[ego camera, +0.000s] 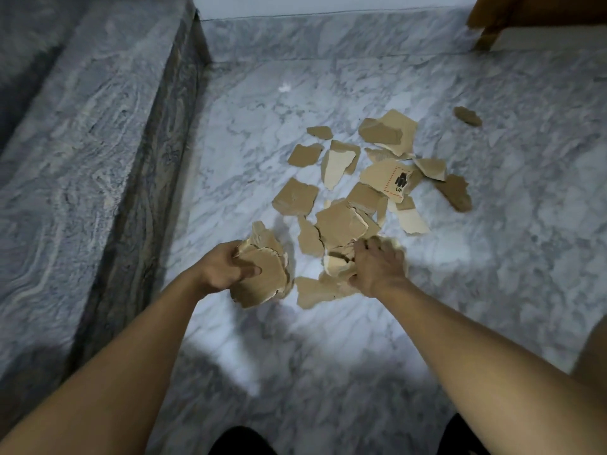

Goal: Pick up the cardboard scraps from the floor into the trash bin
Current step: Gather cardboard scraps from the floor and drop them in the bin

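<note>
Several torn brown cardboard scraps [341, 221] lie scattered on the marble floor [492, 257] in the middle of the view. My left hand [223, 267] grips a stack of scraps [259, 274], thumb on top, held just above the floor. My right hand [377, 264] is down on the near edge of the pile, its fingers curled around a few scraps [338, 262]. One scrap with a black printed figure [391, 180] lies farther back. A lone scrap [468, 116] sits apart at the far right. No trash bin is in view.
A raised marble ledge [82, 159] runs along the left side. A wooden furniture leg [489, 27] stands at the far right corner by the wall. A small white speck [284, 88] lies on the floor beyond the pile. My dark shoes [243, 441] show at the bottom edge.
</note>
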